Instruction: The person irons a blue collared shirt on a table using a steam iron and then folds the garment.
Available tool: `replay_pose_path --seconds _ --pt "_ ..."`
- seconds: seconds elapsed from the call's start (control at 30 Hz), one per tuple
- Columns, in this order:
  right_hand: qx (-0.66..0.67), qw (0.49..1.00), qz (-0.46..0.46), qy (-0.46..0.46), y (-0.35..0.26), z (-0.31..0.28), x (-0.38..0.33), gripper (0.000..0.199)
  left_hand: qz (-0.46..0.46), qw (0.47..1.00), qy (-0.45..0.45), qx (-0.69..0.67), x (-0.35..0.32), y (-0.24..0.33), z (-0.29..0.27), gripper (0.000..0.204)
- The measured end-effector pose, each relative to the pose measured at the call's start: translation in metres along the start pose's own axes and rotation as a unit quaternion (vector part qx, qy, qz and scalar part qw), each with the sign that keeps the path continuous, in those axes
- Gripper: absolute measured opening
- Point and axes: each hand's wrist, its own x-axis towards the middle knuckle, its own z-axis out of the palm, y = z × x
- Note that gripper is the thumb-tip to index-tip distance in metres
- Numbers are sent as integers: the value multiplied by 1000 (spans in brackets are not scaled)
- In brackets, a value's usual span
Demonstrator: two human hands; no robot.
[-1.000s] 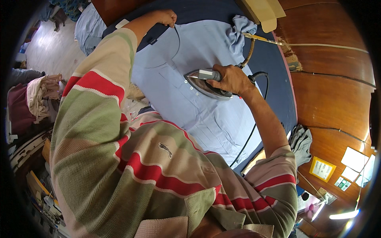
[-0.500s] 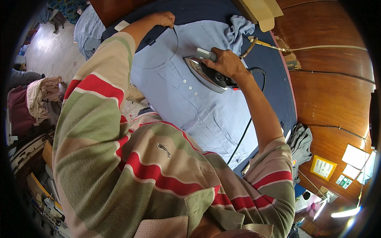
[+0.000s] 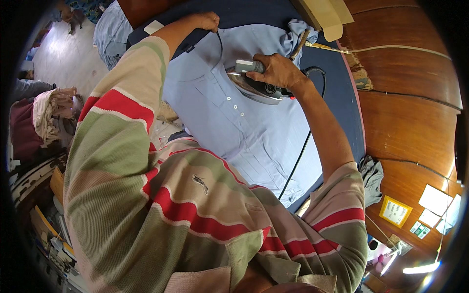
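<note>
A light blue button-up shirt (image 3: 244, 122) lies spread flat on a dark blue padded ironing table (image 3: 337, 93). My right hand (image 3: 276, 71) grips the handle of a silver electric iron (image 3: 254, 87), which rests on the shirt's upper chest near the button placket. Its black cord (image 3: 303, 146) trails down across the shirt toward my body. My left hand (image 3: 205, 20) is closed on the shirt's collar edge at the far end of the table, holding the cloth taut. My striped sweater hides the near end of the shirt.
A cardboard box (image 3: 325, 14) stands at the table's far edge. Wooden panelling (image 3: 405, 112) lies to the right, with a grey cloth (image 3: 372, 176) hanging on it and papers (image 3: 395, 212) lower down. A pile of clothes (image 3: 51, 115) sits to the left, another blue garment (image 3: 110, 31) beyond.
My right hand has slid the iron up the shirt from its middle toward the collar. My left hand has stayed on the collar.
</note>
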Motion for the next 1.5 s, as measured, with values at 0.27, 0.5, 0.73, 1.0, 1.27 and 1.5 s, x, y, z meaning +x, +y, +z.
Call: replay_pose_path --seconds 0.27,0.5,0.73,1.0,1.27,1.5 --pt "-46 997 -66 8 6 2 20 59 7 1000 8 18 3 5 2 18" --pt "-35 997 -65 -24 -7 -13 15 61 27 999 13 -25 -4 -8 -2 16" --pt "-20 997 -61 -29 17 11 -51 54 65 991 1 116 -6 13 -5 22" --pt "66 997 7 -36 34 43 -175 48 128 980 126 86 10 -32 4 17" --pt "173 948 267 0 42 61 -323 48 -59 997 -8 58 -10 7 -27 29" --pt "217 787 536 216 64 103 -492 59 316 927 -48 -194 -152 316 5 36"
